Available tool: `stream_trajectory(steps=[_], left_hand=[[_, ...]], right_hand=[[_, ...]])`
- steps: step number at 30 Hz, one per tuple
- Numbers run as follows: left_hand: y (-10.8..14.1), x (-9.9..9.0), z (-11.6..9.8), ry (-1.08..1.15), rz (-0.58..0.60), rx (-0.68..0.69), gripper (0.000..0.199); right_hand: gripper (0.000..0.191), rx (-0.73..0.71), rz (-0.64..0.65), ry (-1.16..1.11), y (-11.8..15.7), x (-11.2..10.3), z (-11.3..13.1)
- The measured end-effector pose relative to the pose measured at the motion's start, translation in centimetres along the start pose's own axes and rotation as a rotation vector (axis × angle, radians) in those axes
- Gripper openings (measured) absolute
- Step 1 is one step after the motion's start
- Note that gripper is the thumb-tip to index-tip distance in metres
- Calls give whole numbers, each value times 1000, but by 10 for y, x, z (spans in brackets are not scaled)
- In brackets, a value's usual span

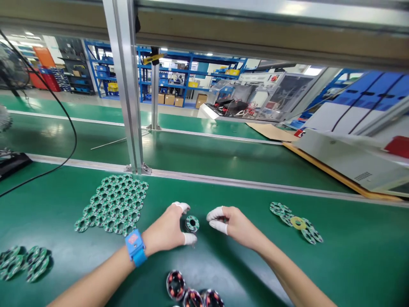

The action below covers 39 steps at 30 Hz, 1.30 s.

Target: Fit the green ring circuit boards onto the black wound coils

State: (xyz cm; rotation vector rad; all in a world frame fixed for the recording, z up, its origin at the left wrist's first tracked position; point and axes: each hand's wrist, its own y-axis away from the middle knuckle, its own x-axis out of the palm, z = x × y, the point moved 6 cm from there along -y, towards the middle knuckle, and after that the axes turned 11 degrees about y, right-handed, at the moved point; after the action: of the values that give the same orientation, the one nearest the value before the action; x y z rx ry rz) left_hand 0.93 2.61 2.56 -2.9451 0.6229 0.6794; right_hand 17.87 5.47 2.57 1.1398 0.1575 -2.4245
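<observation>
The left hand (166,230), fingers apart, curves around a small, round, green-topped part (192,229) on the glossy green tabletop (204,194); whether the right hand (239,226) clamps anything, I cannot tell. The bottom edge crops copper-and-black coil rings (180,275).

We counted two hands (165,230), one blue wristband (135,246), one yellow ring (298,227), at least three copper-wound cores (175,294), over twenty green boards (119,204).

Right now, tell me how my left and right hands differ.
The left hand has a blue wristband; the right hand has none. The left hand curves wide around a green-topped part; the right hand is more closed, apart from that part. Both wear white finger covers.
</observation>
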Motion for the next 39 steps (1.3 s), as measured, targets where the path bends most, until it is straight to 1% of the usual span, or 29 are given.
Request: stream_trajectory(steps=[2,4,6,8,9,10,11,12,14,15,16,17,18,19,20,21,22,23,24,25,27,28,30,31,33,34,36,37,39], left_hand=[[-1,9,5,19,11,4,71],[-1,17,9,7,-25,23,67],[2,23,11,-19,-69,39,56],[1,26,12,-50,-98,62,43],[-3,26,12,-70,-104,78,37],[-11,22,12,-94,-116,87,30],[-23,15,12,-120,-137,88,23],[-38,3,13,-152,-172,79,18],[-77,-31,17,-189,-298,33,8],[-98,-50,19,-198,-367,9,8],[-117,-68,21,-202,-423,-19,12],[-134,-84,24,-202,-465,-47,16],[-146,-96,26,-196,-492,-69,20],[-155,-105,29,-189,-514,-83,23],[-158,-109,31,-180,-533,-89,27],[-157,-109,32,-170,-547,-86,32],[-152,-105,33,-159,-552,-75,38],[-144,-97,34,-145,-540,-60,44],[-133,-85,34,-128,-506,-44,48],[-121,-70,34,-107,-448,-31,51],[-93,-34,33,-54,-272,-23,53],[-78,-17,32,-24,-181,-24,56],[-52,11,28,45,-18,-2,65],[-41,21,24,85,46,15,69],[-26,31,19,136,118,40,76],[-22,34,17,142,130,42,79],[-19,36,15,133,129,34,84],[-19,37,15,131,122,33,87],[-21,38,15,124,93,47,94]], right_hand=[[19,28,0,-19,-2,10,1],[22,41,-33,-23,-4,18,3],[22,8,-112,7,-5,20,8],[21,-33,-193,57,-3,14,13],[21,-44,-199,80,-1,10,14],[20,-51,-157,91,1,8,14],[19,-65,-61,84,3,9,14],[17,-96,71,63,8,13,15],[17,-232,359,0,22,26,21],[22,-324,480,-29,30,34,26],[27,-414,562,-49,38,41,29],[28,-497,615,-54,45,49,31],[25,-548,639,-60,49,56,30],[20,-576,622,-57,50,61,27],[17,-597,603,-40,49,65,24],[17,-605,583,-31,47,65,20],[18,-606,555,-29,45,63,16],[20,-595,519,-30,41,57,13],[25,-573,472,-33,37,49,11],[31,-542,413,-32,32,39,9],[46,-455,292,-7,23,24,6],[50,-405,235,8,20,19,5],[49,-323,134,30,16,18,5],[46,-298,81,32,15,20,6],[41,-265,-26,27,18,26,7],[45,-246,-73,22,20,29,7],[53,-203,-140,15,23,32,4],[53,-187,-157,18,24,34,3],[47,-180,-178,43,25,34,1]])
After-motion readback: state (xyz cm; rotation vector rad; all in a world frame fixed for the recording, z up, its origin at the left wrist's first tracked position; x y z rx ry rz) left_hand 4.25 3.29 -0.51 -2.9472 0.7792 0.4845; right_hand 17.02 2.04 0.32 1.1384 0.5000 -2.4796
